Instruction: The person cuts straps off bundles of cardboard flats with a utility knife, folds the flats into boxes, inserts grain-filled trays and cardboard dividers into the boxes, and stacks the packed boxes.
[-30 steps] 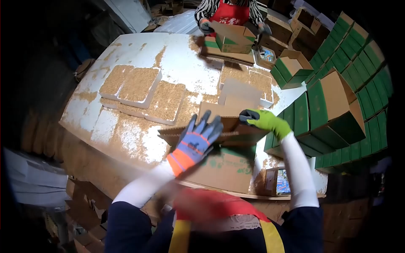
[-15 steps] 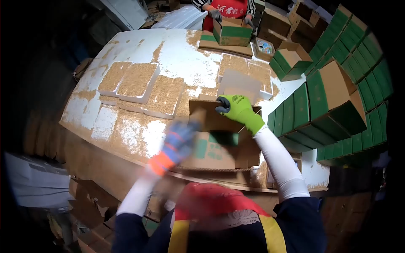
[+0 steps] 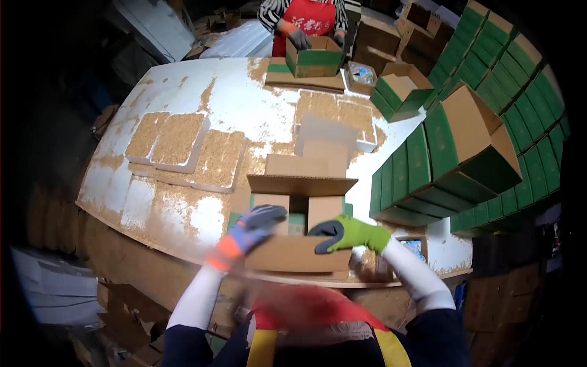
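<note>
In front of me stands a cardboard box (image 3: 299,254) with green patches, its far flap raised and its side flaps folded inward. The near flap lies under both hands. My left hand (image 3: 257,225), in a blue and orange glove, rests on the box's left side, fingers together over the flap. My right hand (image 3: 345,235), in a green glove with dark fingertips, grips the near flap's edge toward the right. Behind the box are a flat cardboard piece (image 3: 296,165) and a grey sheet (image 3: 327,137).
Trays filled with brown granules (image 3: 180,140) sit on the white table (image 3: 244,104). Green boxes (image 3: 419,159) are stacked at the right. Across the table a person in a red apron handles another green box (image 3: 315,61). A small box of colourful packets (image 3: 416,248) is at the near right.
The box has turned upright toward me and its side flaps are folded in. My left hand has come onto it, and my right hand has moved down to the near flap.
</note>
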### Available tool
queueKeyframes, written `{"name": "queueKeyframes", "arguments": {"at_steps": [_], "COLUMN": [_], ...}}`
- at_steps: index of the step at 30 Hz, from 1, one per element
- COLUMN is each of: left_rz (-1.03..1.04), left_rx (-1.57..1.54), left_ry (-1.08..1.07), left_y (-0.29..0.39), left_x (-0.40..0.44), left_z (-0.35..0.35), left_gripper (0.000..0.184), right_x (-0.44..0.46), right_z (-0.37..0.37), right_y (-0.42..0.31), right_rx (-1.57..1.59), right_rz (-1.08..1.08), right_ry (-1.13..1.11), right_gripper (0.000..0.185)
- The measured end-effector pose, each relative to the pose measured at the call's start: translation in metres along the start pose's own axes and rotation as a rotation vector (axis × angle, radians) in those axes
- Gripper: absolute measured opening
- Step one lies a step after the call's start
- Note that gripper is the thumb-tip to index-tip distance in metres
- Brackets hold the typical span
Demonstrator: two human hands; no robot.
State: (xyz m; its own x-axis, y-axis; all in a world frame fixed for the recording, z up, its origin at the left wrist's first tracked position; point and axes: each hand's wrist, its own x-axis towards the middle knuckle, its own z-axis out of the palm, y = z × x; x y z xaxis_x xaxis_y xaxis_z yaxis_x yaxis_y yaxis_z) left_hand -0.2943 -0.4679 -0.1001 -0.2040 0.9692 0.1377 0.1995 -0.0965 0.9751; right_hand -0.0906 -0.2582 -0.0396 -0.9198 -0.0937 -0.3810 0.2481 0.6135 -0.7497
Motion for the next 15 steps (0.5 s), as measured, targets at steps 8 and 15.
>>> {"name": "queueKeyframes", "arguments": {"at_steps": [8,15], "left_rz": [0.333,-0.742], "left_rx": [1.138,0.405], "left_ry": [0.577,0.445], "left_y": [0.026,0.016], "left_x": [-0.005,-0.013], "left_z": [0.024,0.031], "left_gripper": [0.063,0.097], "right_x": [0.054,-0.025], "right_z": [-0.05,0.022], "right_y": [0.035,0.125], "right_rx": [-0.554,-0.325], "right_rz": [-0.026,0.28], "right_ry": [0.981,0.358], "right_gripper": [0.061,0.075]}}
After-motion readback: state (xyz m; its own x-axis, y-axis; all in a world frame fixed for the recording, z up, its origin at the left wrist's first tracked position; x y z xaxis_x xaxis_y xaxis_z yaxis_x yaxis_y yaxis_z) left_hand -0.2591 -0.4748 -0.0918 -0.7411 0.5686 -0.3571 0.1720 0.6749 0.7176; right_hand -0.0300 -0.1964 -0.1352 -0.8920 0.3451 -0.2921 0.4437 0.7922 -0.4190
